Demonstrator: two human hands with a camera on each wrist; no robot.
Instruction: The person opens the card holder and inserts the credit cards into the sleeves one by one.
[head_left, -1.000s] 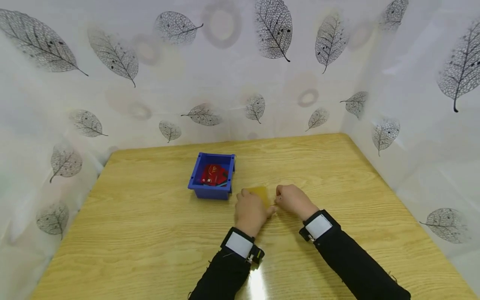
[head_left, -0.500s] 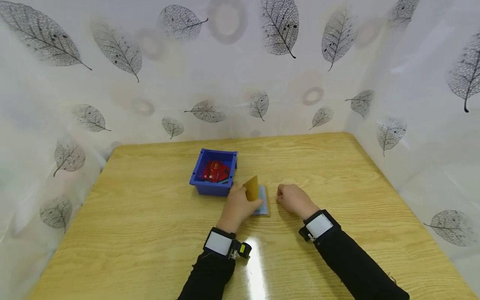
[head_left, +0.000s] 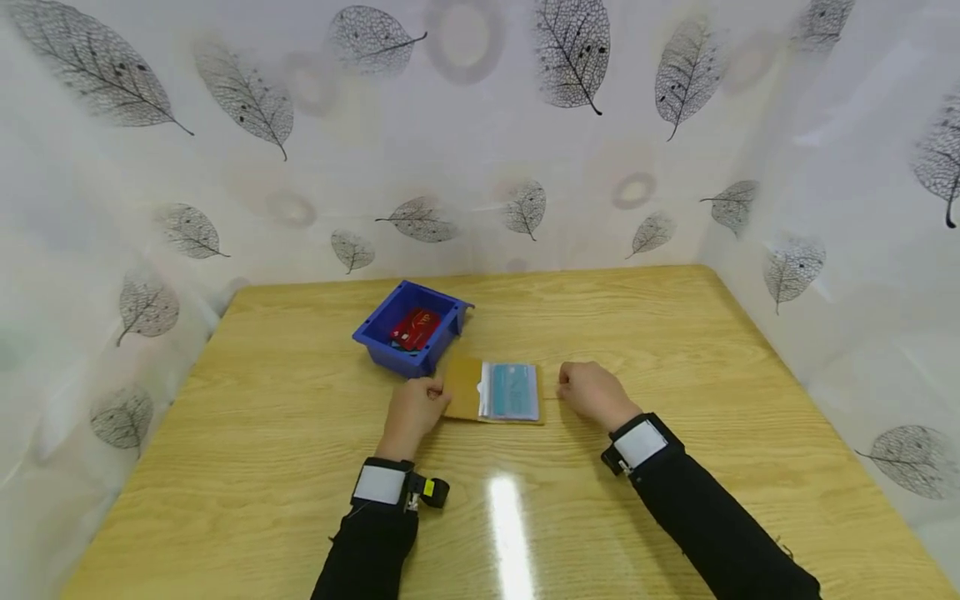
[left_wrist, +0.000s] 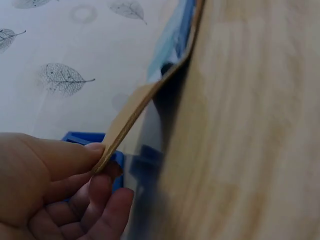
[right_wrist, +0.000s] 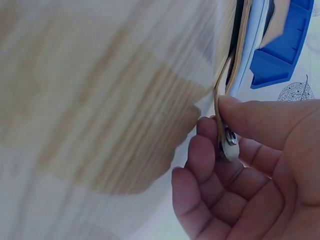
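Note:
A tan card holder [head_left: 465, 390] lies spread on the table, its clear sleeves [head_left: 513, 391] showing a light-blue card. My left hand [head_left: 411, 412] pinches the edge of the cover between thumb and fingers; in the left wrist view that cover [left_wrist: 127, 117] is tilted up off the wood. On the opposite side, my right hand [head_left: 596, 393] is by the holder's right edge. The right wrist view shows its thumb and fingers pinching a narrow strap [right_wrist: 218, 110] that ends in a metal snap [right_wrist: 231, 136].
A blue plastic box [head_left: 393, 360] stands just behind the left hand, turned at an angle. Red cards [head_left: 417, 329] marked VIP lie in it over others. The wooden table [head_left: 247, 467] meets a leaf-printed sheet [head_left: 465, 142] at its back and sides.
My left hand has swung the holder's cover over to the left, uncovering the sleeves. The blue box has turned and shifted left. My right hand has hardly moved.

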